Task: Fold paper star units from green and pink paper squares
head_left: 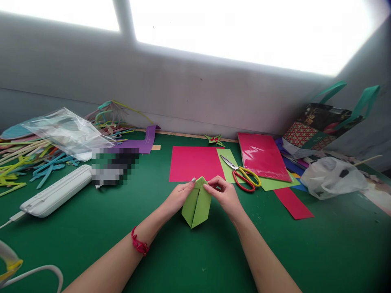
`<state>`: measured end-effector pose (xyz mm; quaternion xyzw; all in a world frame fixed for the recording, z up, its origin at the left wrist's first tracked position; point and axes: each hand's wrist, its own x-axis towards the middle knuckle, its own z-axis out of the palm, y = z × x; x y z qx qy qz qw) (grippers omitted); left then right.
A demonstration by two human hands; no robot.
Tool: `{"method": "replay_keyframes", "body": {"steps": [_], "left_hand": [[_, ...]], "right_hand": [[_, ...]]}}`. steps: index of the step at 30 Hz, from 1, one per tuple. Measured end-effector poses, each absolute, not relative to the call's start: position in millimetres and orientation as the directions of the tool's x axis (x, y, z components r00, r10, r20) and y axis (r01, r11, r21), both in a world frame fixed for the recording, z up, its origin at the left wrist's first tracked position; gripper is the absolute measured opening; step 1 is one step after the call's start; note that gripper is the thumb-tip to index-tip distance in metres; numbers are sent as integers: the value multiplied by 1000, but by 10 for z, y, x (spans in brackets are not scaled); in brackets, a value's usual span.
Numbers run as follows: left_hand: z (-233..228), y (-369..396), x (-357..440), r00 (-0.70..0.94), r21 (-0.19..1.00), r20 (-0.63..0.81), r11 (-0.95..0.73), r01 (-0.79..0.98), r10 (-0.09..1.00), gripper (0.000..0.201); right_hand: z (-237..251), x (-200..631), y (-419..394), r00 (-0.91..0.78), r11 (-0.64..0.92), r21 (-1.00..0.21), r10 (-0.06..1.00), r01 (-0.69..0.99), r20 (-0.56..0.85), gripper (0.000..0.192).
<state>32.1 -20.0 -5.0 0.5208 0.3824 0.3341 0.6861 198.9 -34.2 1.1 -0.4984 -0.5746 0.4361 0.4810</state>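
Observation:
Between my hands is a folded green paper, with a slit down its middle and a pointed lower end. My left hand pinches its upper left edge, thumb on the front. On the upper right side, my right hand grips the same paper between thumb and fingers. Just beyond lies a flat red sheet, next to a light green strip. Scissors with red and yellow handles rest right of my right hand, partly over that strip. A small green and red folded paper star sits farther back.
Red paper in clear wrap, a red strip, a white plastic bag and a patterned bag are on the right. Leftward are a white device, purple paper, clear plastic and coloured fuzzy sticks.

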Motion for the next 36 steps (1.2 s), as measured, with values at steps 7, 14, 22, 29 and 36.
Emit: {"method": "replay_keyframes", "body": {"steps": [7,14,22,29,36], "left_hand": [[0,-202,335,189,964,211,-236,121,959,38],[102,-179,272,93,968,103,-79,-236,990,47],[68,-170,328,321,949,16,87,-304,947,37],[29,-130,298,271,980,16,38,-195,962,45],[-56,-136,333,296,987,-4,52,-154,955,41]], "right_hand": [[48,1981,-388,164,256,-963,950,82,266,13],[39,2036,-494,140,640,-559,584,527,800,31],[-24,1958,-406,-186,644,-544,720,538,668,30],[110,1950,-363,12,34,-995,999,-93,33,33],[46,1885,-374,-70,-13,-999,998,-50,-10,22]]}}
